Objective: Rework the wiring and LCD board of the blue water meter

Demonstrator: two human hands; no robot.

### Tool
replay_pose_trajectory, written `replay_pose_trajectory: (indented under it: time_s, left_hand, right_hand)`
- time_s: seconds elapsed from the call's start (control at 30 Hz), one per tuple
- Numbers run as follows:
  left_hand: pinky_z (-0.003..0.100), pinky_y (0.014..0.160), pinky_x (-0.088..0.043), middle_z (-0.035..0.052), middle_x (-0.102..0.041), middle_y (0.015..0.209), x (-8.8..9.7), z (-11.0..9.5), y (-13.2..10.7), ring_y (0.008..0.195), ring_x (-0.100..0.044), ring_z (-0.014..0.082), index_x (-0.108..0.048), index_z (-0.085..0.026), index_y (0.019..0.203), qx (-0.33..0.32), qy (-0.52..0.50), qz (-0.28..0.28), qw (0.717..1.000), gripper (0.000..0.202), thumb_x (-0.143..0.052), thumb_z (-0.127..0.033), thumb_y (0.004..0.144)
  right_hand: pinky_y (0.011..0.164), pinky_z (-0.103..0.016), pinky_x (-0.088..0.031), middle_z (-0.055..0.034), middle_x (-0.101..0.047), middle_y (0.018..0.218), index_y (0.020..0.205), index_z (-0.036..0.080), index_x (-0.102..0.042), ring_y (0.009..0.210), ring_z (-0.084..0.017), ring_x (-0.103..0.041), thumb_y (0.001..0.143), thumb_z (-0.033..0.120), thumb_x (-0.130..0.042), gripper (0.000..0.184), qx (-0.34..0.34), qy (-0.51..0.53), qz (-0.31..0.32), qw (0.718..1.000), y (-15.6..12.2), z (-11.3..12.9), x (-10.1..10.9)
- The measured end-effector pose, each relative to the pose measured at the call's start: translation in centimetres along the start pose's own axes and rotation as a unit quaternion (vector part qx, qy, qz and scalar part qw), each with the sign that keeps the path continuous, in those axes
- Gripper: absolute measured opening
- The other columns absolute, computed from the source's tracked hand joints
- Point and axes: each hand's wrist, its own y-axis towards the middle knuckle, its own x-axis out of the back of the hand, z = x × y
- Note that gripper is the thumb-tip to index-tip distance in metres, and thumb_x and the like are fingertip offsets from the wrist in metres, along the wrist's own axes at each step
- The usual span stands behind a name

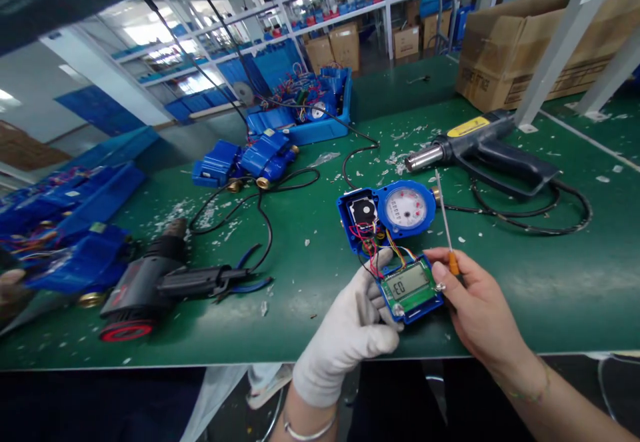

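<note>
My left hand, in a white glove, grips the left side of a blue display housing with a green circuit board and a lit LCD. My bare right hand pinches a screwdriver by its orange handle, its shaft pointing up and away. The fingers of that hand also touch the housing's right edge. Red, yellow and black wires run from the board to an opened blue water meter with a round dial, lying on the bench just beyond my hands.
A heat gun lies at the right, another heat gun at the left, beside pliers. Blue meters and a blue bin stand behind. A cardboard box is at the back right. Cables and plastic scraps litter the green bench.
</note>
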Motion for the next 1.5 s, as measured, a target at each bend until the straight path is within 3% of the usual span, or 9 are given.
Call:
replay_pose_trajectory:
  time_s: [0.3, 0.43, 0.57, 0.73, 0.83, 0.97, 1.1, 1.27, 1.5]
  left_hand:
    - [0.031, 0.059, -0.058, 0.0129, -0.068, 0.107, -1.2, 0.3, 0.8, 0.080, -0.069, 0.0221, -0.054, -0.018, 0.124, -0.026, -0.099, -0.111, 0.988, 0.065, -0.045, -0.070, 0.086]
    - [0.030, 0.079, -0.056, 0.0135, -0.061, 0.127, -2.3, 0.6, 0.8, 0.106, -0.064, 0.0268, -0.051, -0.021, 0.132, -0.068, -0.020, -0.126, 0.989, 0.072, -0.067, -0.064, 0.077]
    - [0.042, 0.085, -0.055, 0.0168, -0.058, 0.132, -2.6, 0.2, 0.0, 0.114, -0.060, 0.0331, -0.051, -0.019, 0.132, -0.034, -0.074, -0.135, 0.988, 0.078, -0.051, -0.076, 0.079]
    - [0.040, 0.075, -0.057, 0.0199, -0.068, 0.109, -2.9, -0.3, -1.3, 0.095, -0.068, 0.0301, -0.058, -0.010, 0.120, 0.009, -0.068, -0.261, 0.963, 0.058, -0.045, -0.060, 0.092]
    - [0.036, 0.072, -0.056, 0.0166, -0.071, 0.101, -3.2, 0.1, -1.8, 0.084, -0.069, 0.0254, -0.058, -0.011, 0.119, 0.019, -0.010, -0.277, 0.961, 0.049, -0.046, -0.052, 0.095]
    - [0.040, 0.088, -0.053, 0.0155, -0.068, 0.118, -3.4, 0.5, -1.4, 0.104, -0.066, 0.0282, -0.059, -0.014, 0.122, -0.022, 0.005, -0.244, 0.970, 0.055, -0.047, -0.059, 0.092]
    - [0.040, 0.110, -0.038, 0.0131, -0.068, 0.123, -3.6, 0.2, 0.6, 0.124, -0.056, 0.0293, -0.067, -0.013, 0.114, 0.031, -0.086, -0.167, 0.982, 0.063, -0.047, -0.067, 0.088]
    - [0.046, 0.112, -0.037, 0.0130, -0.071, 0.118, -4.4, 0.9, 4.1, 0.128, -0.053, 0.0328, -0.069, -0.013, 0.113, 0.047, -0.151, -0.103, 0.982, 0.070, -0.043, -0.072, 0.086]
    - [0.045, 0.119, -0.027, 0.0138, -0.052, 0.145, -5.5, 2.6, 4.6, 0.141, -0.036, 0.0361, -0.057, -0.015, 0.134, -0.067, -0.130, 0.008, 0.989, 0.097, -0.049, -0.086, 0.068]
  right_hand:
    - [0.069, -0.027, -0.052, -0.0054, -0.062, 0.099, 0.115, 0.022, -0.059, 0.084, -0.017, -0.059, 0.089, 0.050, -0.060, 0.038, -0.050, 0.039, 0.014, 0.998, 0.0, 0.0, 1.1]
    - [0.070, -0.029, -0.052, -0.0061, -0.061, 0.100, 0.118, 0.023, -0.056, 0.082, -0.017, -0.059, 0.089, 0.049, -0.059, 0.039, -0.066, 0.053, 0.003, 0.996, -0.4, 0.0, 1.1]
    - [0.074, -0.026, -0.048, -0.0036, -0.059, 0.100, 0.112, 0.024, -0.058, 0.086, -0.015, -0.055, 0.087, 0.045, -0.064, 0.034, -0.065, 0.064, -0.009, 0.996, 0.1, 0.1, 1.2]
    - [0.077, -0.023, -0.043, -0.0007, -0.056, 0.097, 0.105, 0.024, -0.061, 0.086, -0.012, -0.050, 0.084, 0.044, -0.070, 0.031, -0.065, 0.092, 0.003, 0.994, 0.9, 0.6, 1.5]
    - [0.071, -0.021, -0.042, 0.0002, -0.054, 0.092, 0.102, 0.024, -0.060, 0.081, -0.011, -0.048, 0.084, 0.044, -0.070, 0.029, -0.086, 0.125, 0.018, 0.988, 0.8, 0.8, 1.5]
    - [0.067, -0.021, -0.042, 0.0017, -0.052, 0.085, 0.099, 0.025, -0.055, 0.074, -0.010, -0.048, 0.083, 0.046, -0.070, 0.030, -0.121, 0.177, 0.015, 0.977, 0.3, 1.6, 1.3]
    - [0.061, -0.022, -0.043, 0.0005, -0.054, 0.082, 0.099, 0.022, -0.054, 0.068, -0.011, -0.049, 0.081, 0.049, -0.069, 0.035, -0.159, 0.205, 0.026, 0.966, 0.0, 2.6, 1.1]
    - [0.062, -0.024, -0.045, -0.0021, -0.057, 0.087, 0.100, 0.021, -0.054, 0.071, -0.013, -0.053, 0.083, 0.051, -0.065, 0.037, -0.168, 0.206, 0.033, 0.963, -0.4, 2.9, 1.4]
    - [0.087, -0.027, -0.043, 0.0000, -0.056, 0.107, 0.102, 0.024, -0.057, 0.098, -0.014, -0.051, 0.088, 0.051, -0.062, 0.031, -0.089, 0.132, -0.034, 0.987, -0.4, 1.5, 1.7]
